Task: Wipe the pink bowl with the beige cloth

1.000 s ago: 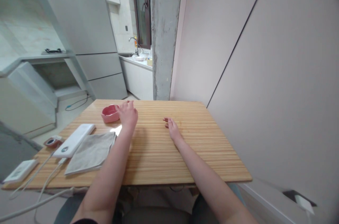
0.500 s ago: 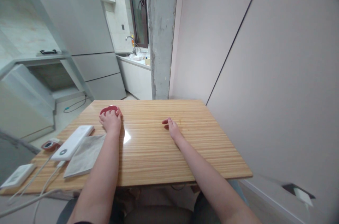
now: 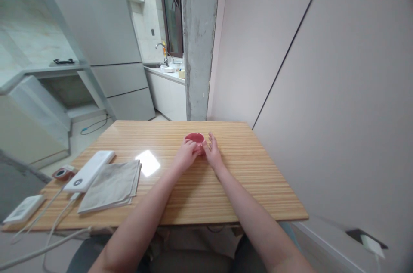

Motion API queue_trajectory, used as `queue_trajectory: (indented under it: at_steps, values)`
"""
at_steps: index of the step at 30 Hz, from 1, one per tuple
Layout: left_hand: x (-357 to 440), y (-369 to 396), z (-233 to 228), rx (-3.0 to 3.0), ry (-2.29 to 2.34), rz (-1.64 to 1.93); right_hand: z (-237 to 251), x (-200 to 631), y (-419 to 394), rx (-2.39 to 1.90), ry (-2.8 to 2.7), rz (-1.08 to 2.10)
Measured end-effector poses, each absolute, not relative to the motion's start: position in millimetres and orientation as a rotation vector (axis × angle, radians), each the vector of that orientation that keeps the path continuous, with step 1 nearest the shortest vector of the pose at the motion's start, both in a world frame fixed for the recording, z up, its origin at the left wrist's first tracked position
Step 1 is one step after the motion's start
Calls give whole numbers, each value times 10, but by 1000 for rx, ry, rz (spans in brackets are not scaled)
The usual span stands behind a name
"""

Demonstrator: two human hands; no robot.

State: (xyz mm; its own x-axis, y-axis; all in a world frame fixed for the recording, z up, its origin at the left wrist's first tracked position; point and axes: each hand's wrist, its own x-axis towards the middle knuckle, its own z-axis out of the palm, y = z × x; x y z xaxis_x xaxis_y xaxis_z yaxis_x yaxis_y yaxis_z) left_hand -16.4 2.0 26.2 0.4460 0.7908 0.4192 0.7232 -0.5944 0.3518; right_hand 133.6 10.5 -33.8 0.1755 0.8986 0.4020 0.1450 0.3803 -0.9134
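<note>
Beyond the table's far-left corner you have the tall grey refrigerator. The wooden table spreads in front of you, its near edge close to your lap. Towards its near-left corner lies a folded grey cloth, flat, and the white slab sits just beside it, nearer the left edge, with a white cable at its near end. Your right hand is open, fingers extended towards the far edge, its thumb by the dish's right side; whether it touches, you cannot tell. Your left hand has its fingers bent over the near-left rim of the pink dish, gripping it. That dish is upright near the middle of the far edge, between your hands. A white box lies at the near-left corner.
</note>
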Motion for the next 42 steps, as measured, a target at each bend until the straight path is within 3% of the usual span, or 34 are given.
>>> queue_trajectory:
  at_steps: [12, 17, 21, 26, 30, 36, 39, 42]
  values:
    - [-15, -70, 95, 2644, 1263, 791, -437, 1313, 128, -1138, -1387, 644]
    - [-145, -189, 245, 2631, 1368, 702, -401, 1304, 112, -1129, -1390, 632]
    - [-882, -471, 375, 2387, 1867, 730, -381, 1298, 111, -1127, -1325, 661]
    - [-1960, -893, 286, 1856, 2669, 405, -367, 1316, 102, -1113, -1248, 741]
    - [-2235, -1049, 293, 1659, 2908, 141, -378, 1328, 107, -1129, -1230, 750]
    - [-2023, -919, 327, 1629, 2670, 122, -267, 1334, 49, -1158, -1266, 636]
    - [-1727, -766, 338, 1843, 2403, 332, -86, 1338, -90, -1116, -1323, 501]
    - [-1309, -596, 524, 2094, 2012, 547, 103, 1321, -268, -965, -1442, 582]
